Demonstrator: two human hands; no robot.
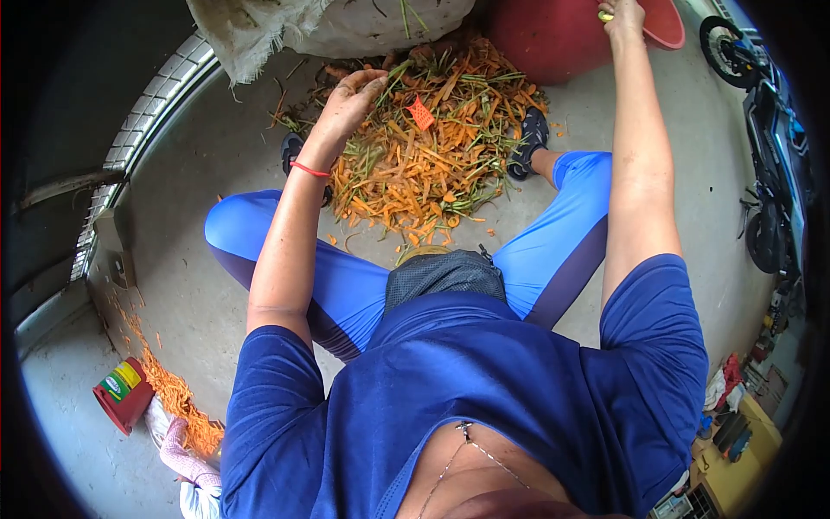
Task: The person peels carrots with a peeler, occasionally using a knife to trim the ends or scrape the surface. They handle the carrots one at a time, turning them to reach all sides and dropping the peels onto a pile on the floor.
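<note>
My left hand [353, 99] hovers at the upper left of a heap of orange peelings [415, 173] mixed with green stalks. Its fingers are bent and close together; what they hold, if anything, is hidden. My right hand [624, 17] is at the top edge of the view, by the rim of a large red tub [553, 43]. Those fingers are closed, and a small yellow thing [606, 16] shows at them, too little to name. An orange mesh scrap [420, 112] lies on the peelings. Behind the heap is a whitish sack [380, 26].
My feet flank the heap on the concrete floor [199, 294]. At lower left, a red bucket [123, 394] lies near more orange shreds [177, 394], with another person's sleeve [186, 454] beside them. A motorcycle [769, 147] stands at right, above assorted items.
</note>
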